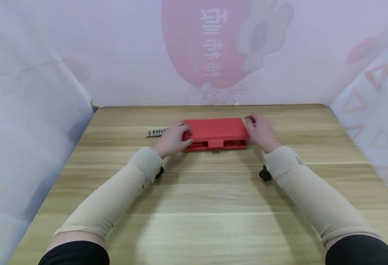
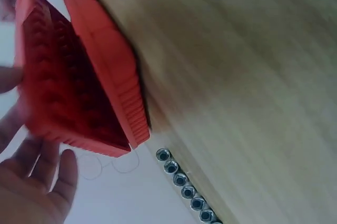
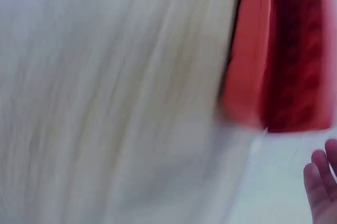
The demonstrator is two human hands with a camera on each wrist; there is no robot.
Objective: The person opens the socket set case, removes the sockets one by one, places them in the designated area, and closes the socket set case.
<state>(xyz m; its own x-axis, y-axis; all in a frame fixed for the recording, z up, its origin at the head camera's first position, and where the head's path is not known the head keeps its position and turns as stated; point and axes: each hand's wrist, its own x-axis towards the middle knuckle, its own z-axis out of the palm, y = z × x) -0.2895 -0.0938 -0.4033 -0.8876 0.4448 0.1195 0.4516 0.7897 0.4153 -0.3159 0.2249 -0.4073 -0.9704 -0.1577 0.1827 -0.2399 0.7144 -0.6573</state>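
A red plastic case lies on the wooden table, its lid partly raised along the front and a clasp tab at the middle. Moulded bumps show inside the lid in the left wrist view. My left hand holds the lid at its left end, thumb at the front edge and fingers at the end wall. Off the right end of the case is my right hand. In the right wrist view its loosely bent fingers are apart from the blurred red case.
A row of several metal sockets stands on the table left of the case, partly behind my left hand; the left wrist view shows the sockets from their open ends. A printed white sheet rises behind the table's back edge.
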